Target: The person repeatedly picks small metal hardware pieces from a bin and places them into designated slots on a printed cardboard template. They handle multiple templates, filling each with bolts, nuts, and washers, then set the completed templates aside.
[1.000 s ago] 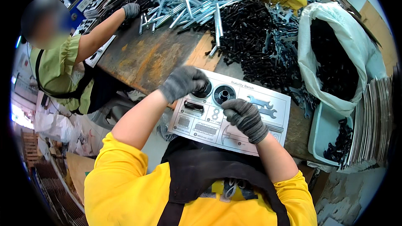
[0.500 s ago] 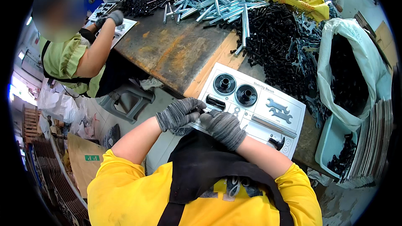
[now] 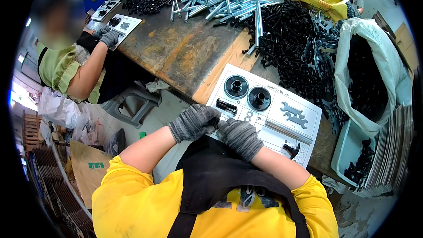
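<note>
between fingers (image 3: pixel 210 114): hidden | card (image 3: pixel 274 112) corner: covered | co-worker's head (image 3: pixel 57 11): blurred

From head height, the fisheye view looks steeply down over the wearer's yellow shirt (image 3: pixel 136 196) and black apron (image 3: pixel 205 180), facing forward across the workbench (image 3: pixel 165 57). The left gloved hand (image 3: pixel 193 123) and right gloved hand (image 3: pixel 240 139) sit close, mid-frame; the metal tube pile (image 3: pixel 227 2) lies farther off, toward the upper edge.

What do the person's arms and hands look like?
The left hand and right hand both wear grey knitted gloves, streaked with lighter and darker bands, reaching the wrists. Above them the forearms are bare, up to short, bright yellow sleeves.
</note>
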The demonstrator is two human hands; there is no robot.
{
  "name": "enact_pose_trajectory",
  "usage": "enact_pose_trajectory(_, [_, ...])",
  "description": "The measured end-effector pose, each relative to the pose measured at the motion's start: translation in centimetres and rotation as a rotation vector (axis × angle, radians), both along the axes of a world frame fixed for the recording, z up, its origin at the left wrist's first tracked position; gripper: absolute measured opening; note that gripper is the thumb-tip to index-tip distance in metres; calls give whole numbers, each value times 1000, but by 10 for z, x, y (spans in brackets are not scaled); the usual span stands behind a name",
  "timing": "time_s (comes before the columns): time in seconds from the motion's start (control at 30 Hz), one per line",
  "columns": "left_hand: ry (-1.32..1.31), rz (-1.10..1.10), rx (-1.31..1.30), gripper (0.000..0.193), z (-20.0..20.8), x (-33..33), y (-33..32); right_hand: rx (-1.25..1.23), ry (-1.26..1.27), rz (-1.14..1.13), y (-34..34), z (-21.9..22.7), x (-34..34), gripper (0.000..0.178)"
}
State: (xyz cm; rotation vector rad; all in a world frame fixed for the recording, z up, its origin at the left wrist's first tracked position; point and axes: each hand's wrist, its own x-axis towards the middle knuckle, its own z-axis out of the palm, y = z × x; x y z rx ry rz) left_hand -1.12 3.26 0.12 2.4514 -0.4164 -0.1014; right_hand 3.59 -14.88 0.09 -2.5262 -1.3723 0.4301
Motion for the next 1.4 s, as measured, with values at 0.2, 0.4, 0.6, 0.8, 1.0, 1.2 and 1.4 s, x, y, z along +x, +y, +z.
enact_pose_trajectory(0.2, [-33, -13, -21, 36, -6, -2, -1, 64, 99, 2, -12, 2, 10, 19])
enact_pose_trajectory(0.4, [-53, 90, -208, 40, 1, 3, -2, 424, 68, -234, -79, 17, 30, 14])
enact_pose_trajectory(0.6, [-305, -47, 217, 33, 10, 50, -10, 548, -36, -442, -150, 8, 44, 16])
enact_pose_trajectory(0.8, [-382, -163, 348, 26, 10, 61, -9, 512, -252, -632, -211, 0, 31, 21])
enact_pose_trajectory(1.0, [-151, 384, 174, 26, 4, 7, 19, 358, -106, -805, -242, -15, 21, 22])
enact_pose_trajectory(1.2, [-57, 261, 189, 73, 2, -37, 0, 392, -198, -728, -242, -14, 22, 24])
enact_pose_trajectory(1.4, [-146, 127, 143, 58, -3, -9, -3, 341, -214, -726, -240, -11, 21, 23])
